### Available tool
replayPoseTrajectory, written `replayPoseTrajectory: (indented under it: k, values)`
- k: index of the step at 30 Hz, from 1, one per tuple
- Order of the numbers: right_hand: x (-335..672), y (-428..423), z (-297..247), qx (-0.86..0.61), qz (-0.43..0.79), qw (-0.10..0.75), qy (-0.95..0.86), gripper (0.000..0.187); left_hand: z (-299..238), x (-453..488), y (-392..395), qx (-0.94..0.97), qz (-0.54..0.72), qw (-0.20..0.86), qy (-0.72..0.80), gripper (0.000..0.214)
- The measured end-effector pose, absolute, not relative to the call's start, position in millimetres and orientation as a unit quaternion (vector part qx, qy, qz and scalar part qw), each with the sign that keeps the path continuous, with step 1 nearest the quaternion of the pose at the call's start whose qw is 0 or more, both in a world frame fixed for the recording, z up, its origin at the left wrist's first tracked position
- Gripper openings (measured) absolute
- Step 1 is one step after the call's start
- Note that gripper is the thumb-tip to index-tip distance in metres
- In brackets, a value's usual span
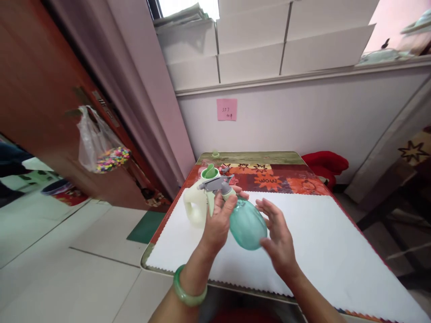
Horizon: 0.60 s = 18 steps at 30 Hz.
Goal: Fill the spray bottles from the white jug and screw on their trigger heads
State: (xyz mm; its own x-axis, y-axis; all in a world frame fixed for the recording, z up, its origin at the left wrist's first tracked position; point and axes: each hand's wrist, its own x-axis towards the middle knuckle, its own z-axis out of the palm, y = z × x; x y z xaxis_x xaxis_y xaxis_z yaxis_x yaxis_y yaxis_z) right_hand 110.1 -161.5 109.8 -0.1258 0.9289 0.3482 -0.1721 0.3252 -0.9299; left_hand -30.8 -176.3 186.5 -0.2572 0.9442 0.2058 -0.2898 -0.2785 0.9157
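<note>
A spray bottle (pixel 248 225) with a clear teal body and a grey-and-white trigger head is held tilted above the table, its nozzle pointing left. My left hand (pixel 218 220) is wrapped round its neck, just below the trigger head. At the right side of the teal body is my right hand (pixel 278 235), fingers apart and curved; whether the fingertips touch the bottle I cannot tell. Behind my left hand stands a cream plastic jug (pixel 195 207) with a handle and a green top (pixel 210 172), partly hidden by the trigger head.
White scallop-edged paper (pixel 323 242) covers much of the patterned table (pixel 283 158). A small green cap (pixel 215 154) lies near the far edge. A bag of colourful beads (pixel 112 159) hangs from the door at left. Red cloth (pixel 325 163) sits beyond the table's right corner.
</note>
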Motion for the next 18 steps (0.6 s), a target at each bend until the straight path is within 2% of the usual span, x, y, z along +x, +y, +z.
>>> replayPoseTrajectory:
  k: [2,5,7,9,12,14,16,18]
  values:
    - [113.5,-168.4,108.8,-0.302,0.681,0.513,-0.426,0.081,188.3,-37.0,-181.2,0.414,0.678,0.499,0.346,0.032]
    - [109.2,-180.6,108.7,-0.187,0.909,0.274,-0.251,0.102,188.5,-40.1,-185.1,0.428,0.663,0.543,0.287,0.035]
    - [103.2,-187.1,107.5,-0.088,0.965,0.171,-0.18,0.111,187.3,-40.1,-187.1,0.434,0.654,0.557,0.271,0.039]
    - [98.1,-190.7,105.7,-0.037,0.981,0.135,-0.135,0.106,186.6,-41.1,-188.9,0.44,0.651,0.554,0.274,0.038]
    - [91.7,-192.9,104.3,-0.043,0.983,0.131,-0.117,0.095,186.9,-45.4,-190.6,0.425,0.663,0.546,0.284,0.03]
    - [86.3,-194.8,104.6,-0.082,0.972,0.172,-0.138,0.092,186.6,-49.1,-190.8,0.395,0.683,0.536,0.302,0.03]
    - [79.2,-197.6,104.1,-0.148,0.934,0.265,-0.186,0.086,184.8,-52.5,-190.6,0.364,0.697,0.52,0.334,0.03]
    - [71.5,-200.3,101.2,-0.229,0.846,0.397,-0.274,0.076,181.2,-54.5,-189.8,0.346,0.704,0.502,0.364,0.029]
